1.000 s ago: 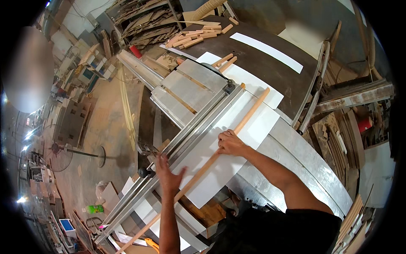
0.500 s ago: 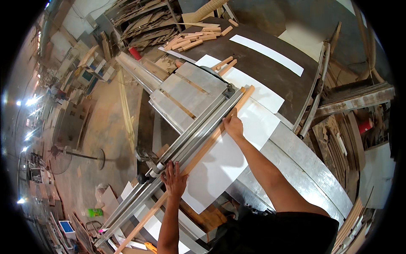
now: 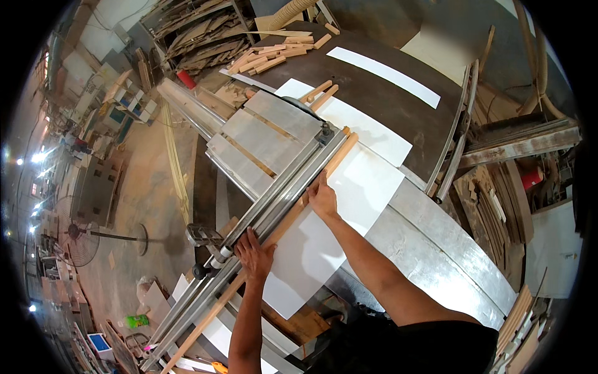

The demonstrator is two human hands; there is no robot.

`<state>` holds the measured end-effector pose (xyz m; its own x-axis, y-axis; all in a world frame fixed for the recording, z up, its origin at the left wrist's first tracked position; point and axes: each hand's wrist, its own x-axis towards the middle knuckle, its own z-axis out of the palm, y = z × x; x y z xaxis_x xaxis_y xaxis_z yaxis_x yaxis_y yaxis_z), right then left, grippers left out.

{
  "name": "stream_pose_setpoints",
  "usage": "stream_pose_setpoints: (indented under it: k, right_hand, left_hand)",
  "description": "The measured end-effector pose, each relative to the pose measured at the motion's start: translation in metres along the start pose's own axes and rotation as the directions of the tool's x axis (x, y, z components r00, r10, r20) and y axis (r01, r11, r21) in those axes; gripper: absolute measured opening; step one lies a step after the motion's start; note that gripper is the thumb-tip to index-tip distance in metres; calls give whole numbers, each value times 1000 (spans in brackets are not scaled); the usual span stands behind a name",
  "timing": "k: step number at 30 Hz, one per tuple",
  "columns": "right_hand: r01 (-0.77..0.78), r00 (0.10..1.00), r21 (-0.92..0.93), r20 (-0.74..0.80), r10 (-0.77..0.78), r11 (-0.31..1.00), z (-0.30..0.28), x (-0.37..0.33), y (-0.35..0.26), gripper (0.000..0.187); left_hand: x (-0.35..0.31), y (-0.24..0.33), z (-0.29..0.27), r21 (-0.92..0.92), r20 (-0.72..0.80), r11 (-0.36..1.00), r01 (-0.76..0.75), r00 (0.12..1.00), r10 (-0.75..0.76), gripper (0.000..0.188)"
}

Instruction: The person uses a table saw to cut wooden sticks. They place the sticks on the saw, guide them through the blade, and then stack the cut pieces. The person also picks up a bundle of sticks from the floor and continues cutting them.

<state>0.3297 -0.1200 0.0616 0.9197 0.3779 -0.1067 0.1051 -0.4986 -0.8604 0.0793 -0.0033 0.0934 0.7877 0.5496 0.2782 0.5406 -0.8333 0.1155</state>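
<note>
A long, light wooden strip lies diagonally along a metal rail on a sliding table saw. My left hand is closed over the strip, its fingers hooked toward the rail and the thumb apart on the near side. Farther up the strip, my right hand grips it, fingertips partly hidden against the wood. The strip's far end reaches past the rail's end. Under my right forearm lies a large white board.
Short wooden pieces are heaped at the back of the dark tabletop, near a narrow white strip. A grey metal table stands beyond the rail. To the left are a standing fan and a green container.
My right hand has come back along the strip, closer to my left hand. The strip appears to have slid slightly toward me. The whole view has shifted a little.
</note>
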Motion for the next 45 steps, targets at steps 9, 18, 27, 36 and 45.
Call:
stream_pose_setpoints:
  k: [9,18,27,36,45]
  right_hand:
    - [-191,981,193,59,183,962,-20,8,-12,82]
    - [-275,961,212,70,266,938,-26,12,-21,90]
    - [-270,960,95,105,260,958,-60,-6,-7,99]
    - [-151,970,100,-178,167,983,-116,122,59,86]
    - [-290,955,41,80,287,956,-160,156,56,43]
  left_hand:
    - [11,14,3,12,-1,982,190,982,-190,87]
    - [15,16,5,-81,34,960,267,964,-265,89]
    - [-40,-2,36,32,95,990,-137,986,134,71]
    - [-37,29,17,-167,171,986,32,985,-3,84]
    - [-24,36,27,-122,73,991,51,996,-42,54]
